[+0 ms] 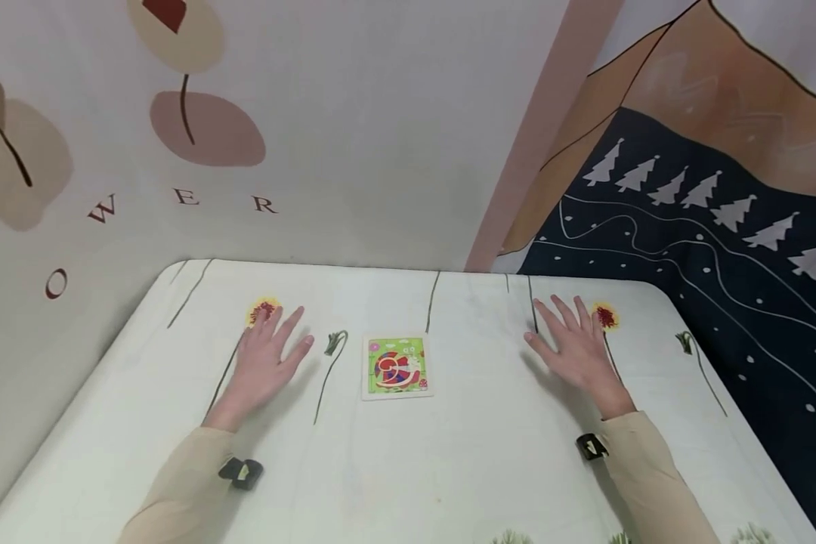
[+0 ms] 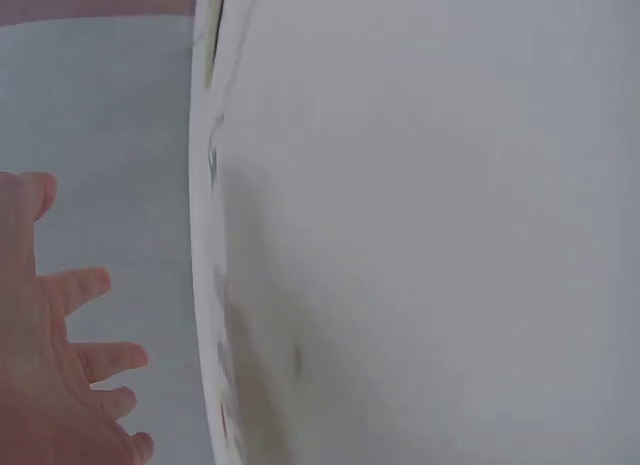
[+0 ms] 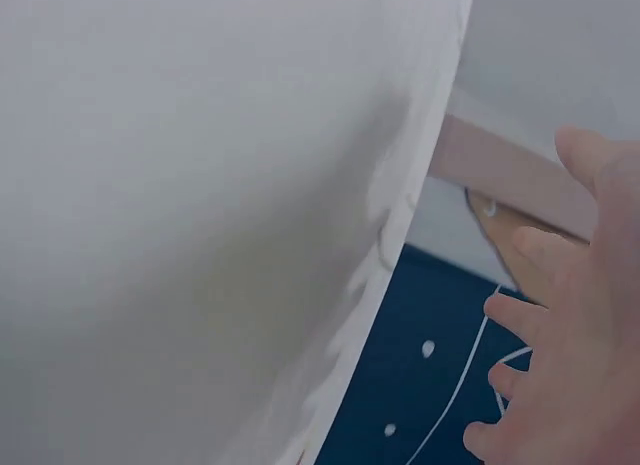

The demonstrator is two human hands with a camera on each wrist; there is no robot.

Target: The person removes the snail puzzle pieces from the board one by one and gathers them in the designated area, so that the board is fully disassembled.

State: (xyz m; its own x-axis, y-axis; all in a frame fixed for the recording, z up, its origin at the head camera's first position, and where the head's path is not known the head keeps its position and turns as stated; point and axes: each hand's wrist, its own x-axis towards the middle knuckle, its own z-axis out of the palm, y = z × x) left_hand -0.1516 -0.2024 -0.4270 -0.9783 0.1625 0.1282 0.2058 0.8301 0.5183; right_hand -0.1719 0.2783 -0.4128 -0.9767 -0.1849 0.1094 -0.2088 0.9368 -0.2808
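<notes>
A square, white-bordered panel [image 1: 397,368] with a red-and-blue snail on green lies flat on the white, flower-printed cloth [image 1: 476,453]. To its left hovers the person's bare left hand [image 1: 261,374], to its right the bare right hand [image 1: 576,353], both, as I see from here, unclenched, fingers spread apart.

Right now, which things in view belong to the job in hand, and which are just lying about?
Likely the job:
snail picture board, flat between the hands, touched by neither
left hand, open
right hand, open

Just around:
flower-print tablecloth
tree-print backdrop
left wrist camera
right wrist camera
</notes>
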